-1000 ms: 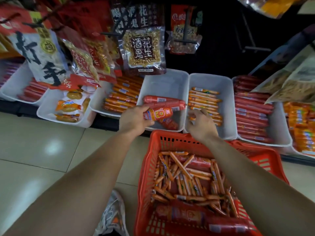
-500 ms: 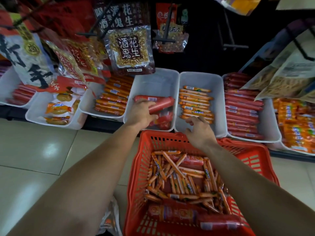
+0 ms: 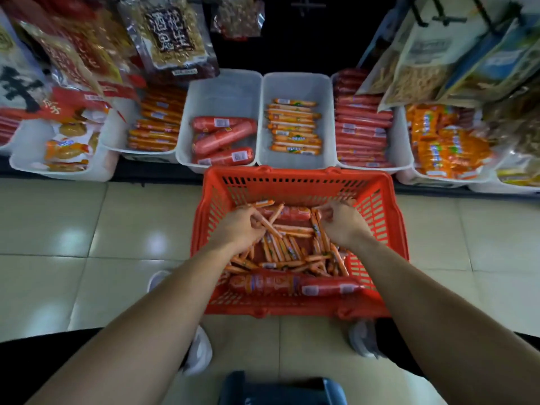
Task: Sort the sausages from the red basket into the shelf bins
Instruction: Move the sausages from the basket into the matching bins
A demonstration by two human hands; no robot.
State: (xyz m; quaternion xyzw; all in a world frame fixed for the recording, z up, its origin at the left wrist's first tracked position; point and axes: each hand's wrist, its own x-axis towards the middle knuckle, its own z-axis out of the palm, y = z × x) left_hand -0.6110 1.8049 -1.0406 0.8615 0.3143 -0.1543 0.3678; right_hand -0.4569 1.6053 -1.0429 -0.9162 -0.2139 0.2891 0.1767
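Two hands dig in the red slotted plastic basket point(image 3: 292, 175): the left hand point(image 3: 238, 228) grips thin orange-wrapped sausage sticks point(image 3: 292, 228), the right hand point(image 3: 342, 223) curls over more (held or not, I cannot tell), so best bundle them parallel for the white plastic bin point(image 3: 292, 86) of matching sticks.

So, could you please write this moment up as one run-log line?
stage: picking from red basket | left hand: grips thin sausage | right hand: curled over pile, hold unclear

peanut bag point(image 3: 172, 33): 酒鬼花生 | white bag, left point(image 3: 17, 86): perhaps 手 | sausage labels point(image 3: 221, 122): too small
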